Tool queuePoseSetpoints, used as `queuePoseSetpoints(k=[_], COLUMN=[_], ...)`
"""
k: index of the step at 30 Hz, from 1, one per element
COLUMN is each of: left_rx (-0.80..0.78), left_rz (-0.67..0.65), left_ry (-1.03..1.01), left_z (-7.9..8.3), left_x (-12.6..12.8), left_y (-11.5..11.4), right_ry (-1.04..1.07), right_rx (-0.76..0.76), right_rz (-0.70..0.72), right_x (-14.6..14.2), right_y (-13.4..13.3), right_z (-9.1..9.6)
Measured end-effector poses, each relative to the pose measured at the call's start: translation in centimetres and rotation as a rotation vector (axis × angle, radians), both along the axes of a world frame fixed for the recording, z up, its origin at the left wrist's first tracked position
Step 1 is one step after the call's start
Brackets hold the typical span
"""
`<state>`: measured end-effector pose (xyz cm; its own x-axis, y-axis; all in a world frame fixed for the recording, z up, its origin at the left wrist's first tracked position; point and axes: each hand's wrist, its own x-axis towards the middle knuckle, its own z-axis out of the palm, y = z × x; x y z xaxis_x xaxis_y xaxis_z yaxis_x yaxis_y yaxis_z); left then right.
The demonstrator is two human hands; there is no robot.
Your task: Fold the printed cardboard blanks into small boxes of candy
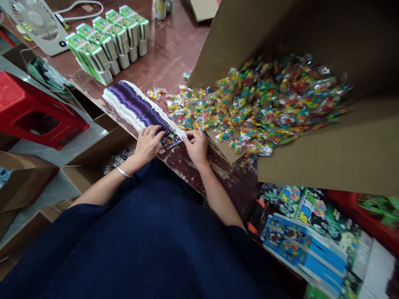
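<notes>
A long overlapping row of flat purple-and-white printed cartons (137, 104) lies along the table edge in front of me. My left hand (149, 143) rests at the near end of this row, its fingers bent over the left side of the front carton (171, 141). At that carton's right edge, my right hand (196, 146) pinches with thumb and fingers. The fingertips partly cover what they touch. Just beyond my right hand, small clear packets of colourful candies (193, 110) spread across the tabletop.
A large cardboard box (336, 153) lies with its opening toward the table, candy packets spilling out. Green-and-white carton stacks (107, 39) and a white fan (39, 20) stand at the back left. A red stool (37, 108) is at left. Printed flat cartons (293, 241) lie at lower right.
</notes>
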<state>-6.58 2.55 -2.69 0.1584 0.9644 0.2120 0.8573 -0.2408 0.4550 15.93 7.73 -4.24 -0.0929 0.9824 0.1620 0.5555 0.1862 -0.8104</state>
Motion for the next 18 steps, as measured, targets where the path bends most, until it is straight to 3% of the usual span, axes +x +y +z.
queuePoseSetpoints(k=[4,7,11,13,16,18], left_rx=[-0.027,-0.259,-0.684,-0.824,-0.898,-0.877], left_rz=[-0.043,-0.123,-0.312,-0.365,-0.384,-0.357], left_ry=[-0.267,-0.636,-1.055,-1.205,-1.330,-1.335], left_z=[1.4,2.8,4.1,4.3,4.3,4.1], left_x=[0.1,0.4,1.1,1.6,2.4,2.6], left_y=[-0.8,-0.7,-0.4,-0.5,-0.8,-1.0], right_ry=[0.394,0.503,0.475,0.397,0.174,0.069], right_rx=[-0.165,-0.220,-0.158,-0.046,0.168,0.190], right_rz=[0.064,0.137,0.150,0.136,0.116,0.204], right_x=[1.0,1.4,1.6,1.7,2.0,2.1], right_y=[-0.9,-1.8,-3.1,-3.9,-5.0,-5.7], right_z=[2.1,4.2,6.1,6.6,7.0,7.0])
